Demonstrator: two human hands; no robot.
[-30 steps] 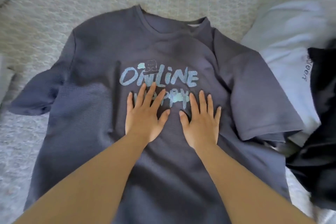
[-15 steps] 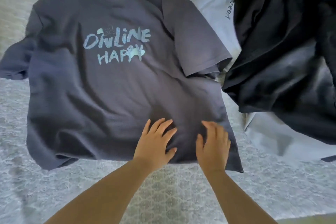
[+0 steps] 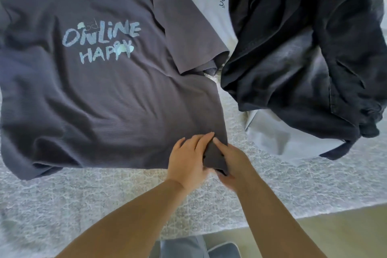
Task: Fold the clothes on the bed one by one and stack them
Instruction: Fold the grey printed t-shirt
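Note:
A dark grey T-shirt (image 3: pixel 109 94) printed "ONLINE HAPPY" lies spread face up on the bed (image 3: pixel 104 205), collar away from me. Its right sleeve is folded partly over itself. My left hand (image 3: pixel 188 163) and my right hand (image 3: pixel 230 165) meet at the shirt's bottom right hem corner. Both hold that corner, which is bunched and lifted between them. A black garment (image 3: pixel 303 54) lies crumpled at the right on top of a pale blue garment (image 3: pixel 278 138).
The bed's light patterned cover ends at a near edge (image 3: pixel 272 218), with pale floor beyond at the lower right. My legs and a slipper (image 3: pixel 224 250) show at the bottom.
Both hands slid down from the chest print to the hem, then moved right. They went from lying flat on the cloth to gripping the bottom right corner. The view shifted towards the bed's edge.

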